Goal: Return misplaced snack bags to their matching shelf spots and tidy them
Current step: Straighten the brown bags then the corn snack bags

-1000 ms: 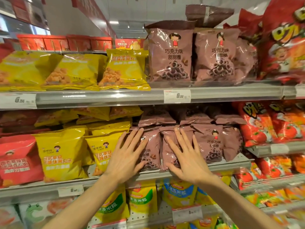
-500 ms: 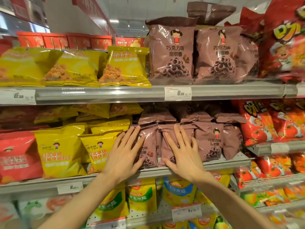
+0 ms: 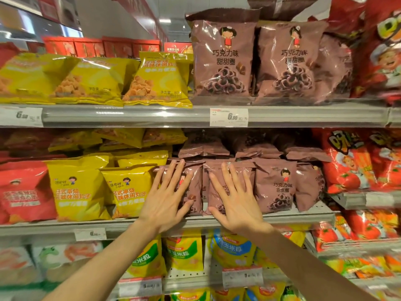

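Supermarket shelving fills the frame, packed with snack bags sorted by colour: yellow bags (image 3: 130, 192) at centre left, red bags (image 3: 349, 166) at right, and brown chocolate-ring bags (image 3: 275, 187) in the middle of the frame on the middle shelf (image 3: 303, 217). The left hand (image 3: 165, 200) and right hand (image 3: 236, 203) both lie flat against the fronts of two upright brown bags, fingers straight and spread apart, pressing rather than gripping. The colour blocks look consistent where they can be seen, so the returning appears largely done here and the work seems to be in its tidying stage, squaring the brown row; the brown bags lying flat on top of that row may still want straightening. Both pressed bags are half covered by the hands, the bags behind them sit in shadow, and the lower shelves and frame edges are blurred, so any stray bag there cannot be made out.
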{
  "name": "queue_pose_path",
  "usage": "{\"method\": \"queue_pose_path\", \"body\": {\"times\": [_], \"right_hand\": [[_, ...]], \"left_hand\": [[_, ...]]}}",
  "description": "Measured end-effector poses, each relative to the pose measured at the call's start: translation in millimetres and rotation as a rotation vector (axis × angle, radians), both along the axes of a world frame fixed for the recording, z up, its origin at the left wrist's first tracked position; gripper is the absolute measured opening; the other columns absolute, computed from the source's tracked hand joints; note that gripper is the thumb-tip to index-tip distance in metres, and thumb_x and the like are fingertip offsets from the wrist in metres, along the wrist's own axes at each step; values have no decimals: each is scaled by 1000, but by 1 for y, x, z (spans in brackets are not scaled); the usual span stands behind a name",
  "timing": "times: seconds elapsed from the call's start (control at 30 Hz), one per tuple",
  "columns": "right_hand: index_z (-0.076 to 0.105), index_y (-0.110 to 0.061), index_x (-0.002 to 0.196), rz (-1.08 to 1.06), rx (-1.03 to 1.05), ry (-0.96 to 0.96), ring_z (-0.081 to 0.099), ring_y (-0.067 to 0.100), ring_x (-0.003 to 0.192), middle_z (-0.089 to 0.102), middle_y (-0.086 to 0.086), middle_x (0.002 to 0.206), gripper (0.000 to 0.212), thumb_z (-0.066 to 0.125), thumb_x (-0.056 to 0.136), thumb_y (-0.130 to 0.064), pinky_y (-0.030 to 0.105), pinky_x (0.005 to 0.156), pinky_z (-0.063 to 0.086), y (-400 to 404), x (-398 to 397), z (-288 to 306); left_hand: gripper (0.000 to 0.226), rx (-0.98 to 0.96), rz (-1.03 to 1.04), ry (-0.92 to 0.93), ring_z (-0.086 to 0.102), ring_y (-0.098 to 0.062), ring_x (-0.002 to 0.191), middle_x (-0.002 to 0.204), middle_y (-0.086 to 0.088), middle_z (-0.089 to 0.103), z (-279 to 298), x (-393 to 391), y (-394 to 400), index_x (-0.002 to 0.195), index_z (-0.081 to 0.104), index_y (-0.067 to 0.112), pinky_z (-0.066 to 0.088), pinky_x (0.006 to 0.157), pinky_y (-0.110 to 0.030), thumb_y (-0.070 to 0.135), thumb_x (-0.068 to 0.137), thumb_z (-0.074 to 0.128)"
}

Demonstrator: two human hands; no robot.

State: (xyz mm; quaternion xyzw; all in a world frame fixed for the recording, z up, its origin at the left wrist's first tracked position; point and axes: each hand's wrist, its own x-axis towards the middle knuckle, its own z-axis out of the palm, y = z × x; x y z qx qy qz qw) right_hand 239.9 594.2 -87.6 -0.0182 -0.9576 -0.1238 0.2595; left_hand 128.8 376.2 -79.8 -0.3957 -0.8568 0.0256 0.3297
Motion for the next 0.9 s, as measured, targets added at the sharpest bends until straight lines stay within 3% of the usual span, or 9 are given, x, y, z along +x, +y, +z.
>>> {"method": "queue_pose_path", "body": {"times": [0.2,0.4,0.5,0.6,0.73,0.9], "right_hand": [[8,-23,163,54,-26,52,-4,32,158,-5,16,170,86,40,96,-66,63,122,11,5,11,4],[15,-13,162,-73,-38,180,-1,32,158,-1,17,170,79,46,100,-50,61,123,15,37,41,16],[19,-10,161,-166,-44,223,4,34,158,3,18,170,82,52,97,-47,62,123,13,65,60,9],[11,-14,163,-239,-29,160,0,34,158,-2,16,170,85,45,97,-56,63,123,11,90,71,3],[4,-22,163,-206,-39,83,-4,34,157,-5,14,171,89,44,95,-64,63,123,11,104,64,3],[-2,-24,163,-186,-64,72,-3,34,157,-8,14,170,95,45,93,-67,60,124,12,105,54,-4]], "left_hand": [[81,37,0,-22,2,-33,158,171,-17,1,7,12,1,163,18,19,16,124,-58,60,97,41],[68,104,-170,-3,24,-31,155,167,-15,25,16,44,41,153,42,16,23,123,-51,46,94,55],[68,68,-217,15,27,-32,154,166,-16,28,14,55,69,154,41,18,22,122,-49,45,94,56],[73,28,-195,-9,26,-33,154,166,-17,27,9,56,88,156,37,19,23,122,-50,49,93,59],[75,-7,-144,-29,20,-32,156,168,-16,20,4,48,93,158,32,20,28,122,-54,54,96,53],[76,-3,-126,-19,8,-31,158,170,-15,9,-1,45,95,162,22,20,23,124,-54,57,99,44]]}}
